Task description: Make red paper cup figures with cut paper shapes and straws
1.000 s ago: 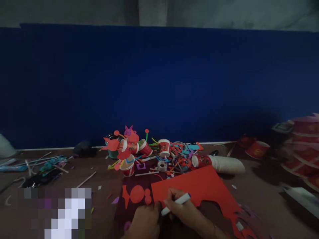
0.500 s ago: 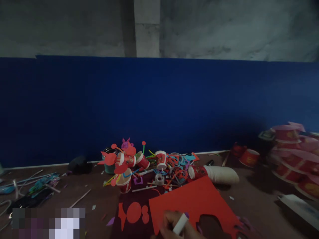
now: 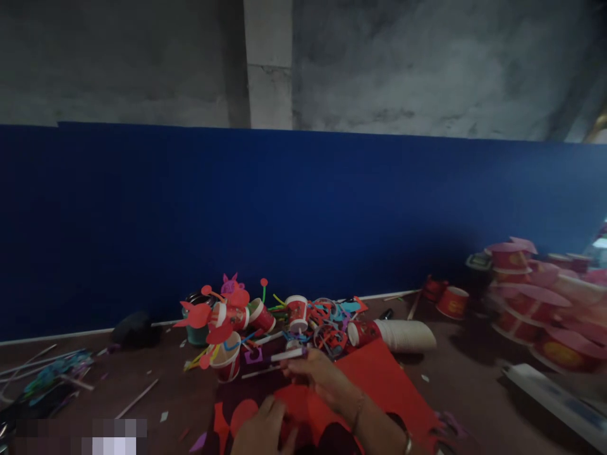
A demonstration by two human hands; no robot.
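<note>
My right hand [image 3: 318, 374] is closed around a white marker [image 3: 288, 356] with a purple end, held almost level above the work. Under that hand and forearm lies a large red paper sheet [image 3: 379, 373], with part of its lower edge cut away. Low in the frame, my left hand [image 3: 260, 428] rests on the sheet's left part, thumb and fingers apart. Just left of it are cut red pieces, a round one [image 3: 243, 414] and a narrow strip [image 3: 220, 424], on a dark surface. My forearm hides part of the sheet.
Beyond my hands stand decorated red paper cups [image 3: 226, 358] and a heap of coloured scraps [image 3: 332, 328]. A stack of cups [image 3: 403, 336] lies on its side. Pink-topped red cups [image 3: 526, 303] pile up at right, near a long white box [image 3: 559, 401]. A blue panel [image 3: 303, 215] closes the back.
My right hand has moved up and left with the marker, which now points left. My left hand has come into view onto the red paper. The view has shifted slightly.
</note>
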